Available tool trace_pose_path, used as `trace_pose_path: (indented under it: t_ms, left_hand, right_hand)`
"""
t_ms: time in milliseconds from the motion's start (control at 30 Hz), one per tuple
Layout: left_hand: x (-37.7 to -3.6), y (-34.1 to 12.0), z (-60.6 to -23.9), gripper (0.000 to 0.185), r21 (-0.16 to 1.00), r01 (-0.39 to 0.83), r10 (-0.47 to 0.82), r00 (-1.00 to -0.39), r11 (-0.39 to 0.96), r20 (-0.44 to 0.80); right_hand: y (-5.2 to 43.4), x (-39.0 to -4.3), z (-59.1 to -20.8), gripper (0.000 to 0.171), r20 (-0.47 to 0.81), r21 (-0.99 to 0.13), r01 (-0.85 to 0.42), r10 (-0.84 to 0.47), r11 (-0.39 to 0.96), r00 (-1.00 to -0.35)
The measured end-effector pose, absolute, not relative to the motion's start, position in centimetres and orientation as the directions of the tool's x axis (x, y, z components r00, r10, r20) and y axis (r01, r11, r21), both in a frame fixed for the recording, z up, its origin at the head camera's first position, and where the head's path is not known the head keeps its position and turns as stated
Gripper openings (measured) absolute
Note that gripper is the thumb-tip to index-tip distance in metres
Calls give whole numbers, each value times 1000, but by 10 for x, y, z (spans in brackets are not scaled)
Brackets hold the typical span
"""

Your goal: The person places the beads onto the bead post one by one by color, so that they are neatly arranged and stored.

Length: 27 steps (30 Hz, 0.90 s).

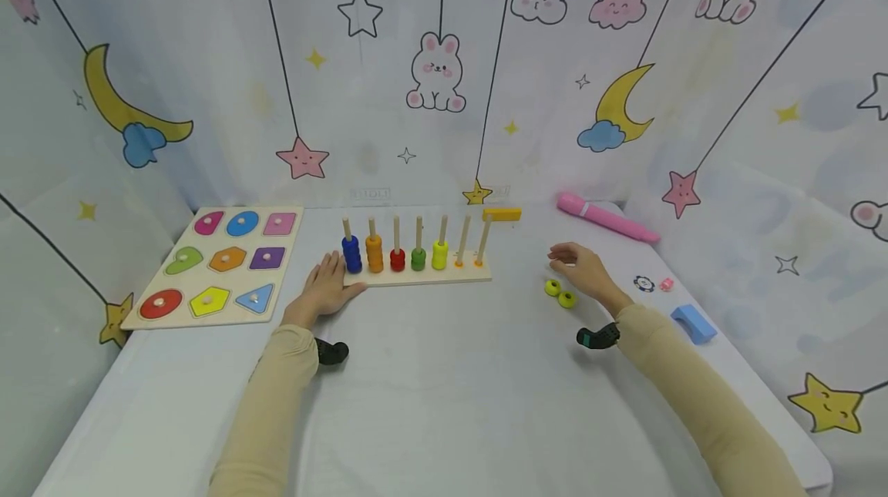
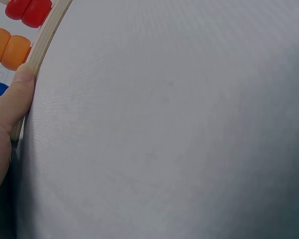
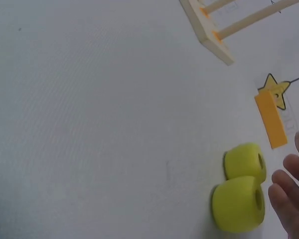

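Observation:
A wooden peg board [image 1: 416, 279] carries blue, orange, red, green and yellow beads on its pegs; the two pegs at its right end are bare. My left hand [image 1: 324, 287] lies at the board's left end, fingers extended and thumb along the front edge. The left wrist view shows that thumb [image 2: 21, 92] against the board's edge by the orange beads [image 2: 9, 49]. Two yellow-green beads [image 1: 566, 299] lie side by side on the table, right of the board. Just beyond them hovers my right hand [image 1: 581, 270], fingers loosely bent and holding nothing.
A shape puzzle board [image 1: 236, 273] lies at the left. Behind the peg board is a yellow-orange block [image 1: 502, 214]. Toward the right are a pink stick-like thing [image 1: 610, 219], a small round black-and-white piece [image 1: 644, 283], a small pink piece [image 1: 667, 285] and a blue block [image 1: 694, 324].

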<state>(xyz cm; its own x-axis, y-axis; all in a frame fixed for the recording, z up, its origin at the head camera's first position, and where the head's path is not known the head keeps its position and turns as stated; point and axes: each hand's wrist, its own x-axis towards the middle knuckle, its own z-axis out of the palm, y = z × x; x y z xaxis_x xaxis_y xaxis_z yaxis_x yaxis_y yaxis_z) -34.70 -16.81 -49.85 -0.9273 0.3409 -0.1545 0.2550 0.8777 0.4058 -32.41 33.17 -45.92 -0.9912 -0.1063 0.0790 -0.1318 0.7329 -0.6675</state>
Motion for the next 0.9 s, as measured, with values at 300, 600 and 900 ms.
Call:
trace_pose_path:
  t_ms: [300,600,900]
  left_hand:
    - [-348,-167,-497,82,411,253,340,-928,876,-154]
    - [-348,-167,-500,83,412,254,343,-926,875,-156]
    - [-346,-168,-500,84,428,257,342,-930,867,-134]
  right_hand:
    - [339,-313,-474,40,28,-689,-137,-163,711,-986]
    - [331,-304,-477,36,62,-661,-217,-236,719,-970]
    - [323,-322,-469,36,21,-622,-183,-218,761,-976]
